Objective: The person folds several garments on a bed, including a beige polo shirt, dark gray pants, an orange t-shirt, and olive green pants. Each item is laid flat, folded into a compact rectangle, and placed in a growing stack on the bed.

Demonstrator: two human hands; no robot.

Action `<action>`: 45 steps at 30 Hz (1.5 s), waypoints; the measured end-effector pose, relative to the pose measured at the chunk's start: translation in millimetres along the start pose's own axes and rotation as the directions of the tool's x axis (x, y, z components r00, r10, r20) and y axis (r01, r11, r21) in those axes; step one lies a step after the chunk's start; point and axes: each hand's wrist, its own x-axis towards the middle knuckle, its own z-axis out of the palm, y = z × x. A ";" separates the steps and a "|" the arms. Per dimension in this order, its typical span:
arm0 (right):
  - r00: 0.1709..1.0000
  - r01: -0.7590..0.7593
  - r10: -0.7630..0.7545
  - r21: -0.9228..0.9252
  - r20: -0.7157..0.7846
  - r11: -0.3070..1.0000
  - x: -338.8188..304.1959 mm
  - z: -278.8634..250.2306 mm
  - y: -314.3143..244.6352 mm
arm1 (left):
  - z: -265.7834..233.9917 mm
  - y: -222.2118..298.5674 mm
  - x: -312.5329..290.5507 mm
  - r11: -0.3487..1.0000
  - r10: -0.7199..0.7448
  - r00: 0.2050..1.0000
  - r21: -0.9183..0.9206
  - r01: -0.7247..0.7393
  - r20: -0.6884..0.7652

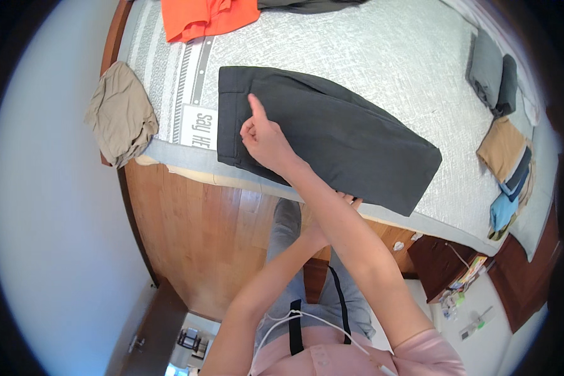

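A pair of dark grey shorts (357, 141), folded lengthwise, lies at the bed's near edge with its waistband on the left. Over the waistband end is my right hand (264, 136), its index finger stretched out on the cloth and the other fingers curled, holding nothing visible. My arms cross, the right one above. Beneath the right forearm, my left hand (349, 200) has its fingers bent at the near edge of the shorts; most of that hand is hidden.
Crumpled beige clothing (122, 116) sits on the bed's left corner. An orange garment (210, 15) lies at the far side. Folded grey clothes (485, 69) and a tan and blue pile (504, 156) line the right side. A brown nightstand (442, 263) stands near right.
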 end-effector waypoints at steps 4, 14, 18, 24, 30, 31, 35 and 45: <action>0.966 0.203 -0.249 -0.389 -0.071 0.899 -20.7 -31.2 -15.2 | -55.9 -15.0 -56.1 0.895 -0.436 0.713 -0.348 0.280 -0.549; 0.934 -0.357 0.022 -0.933 -0.357 0.043 -169.3 -232.1 56.8 | -160.4 -155.2 19.6 0.748 -0.640 0.540 -0.285 0.599 -0.546; 0.957 -0.273 -0.068 -0.956 -0.281 0.107 -199.0 -242.8 69.9 | -158.3 -142.1 22.8 0.764 -0.620 0.520 -0.300 0.571 -0.588; 0.937 -0.110 -0.266 -0.913 -0.227 0.394 -221.7 -254.0 58.3 | -162.4 -133.2 1.4 0.911 -0.342 0.562 -0.119 0.395 -0.753; 0.961 -0.056 -0.169 -0.753 -0.219 0.656 -147.9 -324.4 4.3 | -147.0 -131.6 -41.4 0.953 -0.182 0.546 -0.009 0.304 -0.818; 0.994 -0.109 0.061 -0.685 -0.094 0.720 -129.8 -330.7 -2.8 | -142.8 -126.4 -49.4 0.980 -0.097 0.550 0.017 0.200 -0.830; 0.882 -0.163 0.412 -0.671 0.229 0.724 -82.6 -328.2 -19.7 | -142.2 -91.9 -82.2 0.993 0.072 0.574 0.111 0.033 -0.816; 0.667 -0.240 0.626 -0.679 0.403 0.693 -55.9 -294.4 -35.9 | -171.5 12.5 -101.5 0.923 0.380 0.756 0.171 -0.344 -0.532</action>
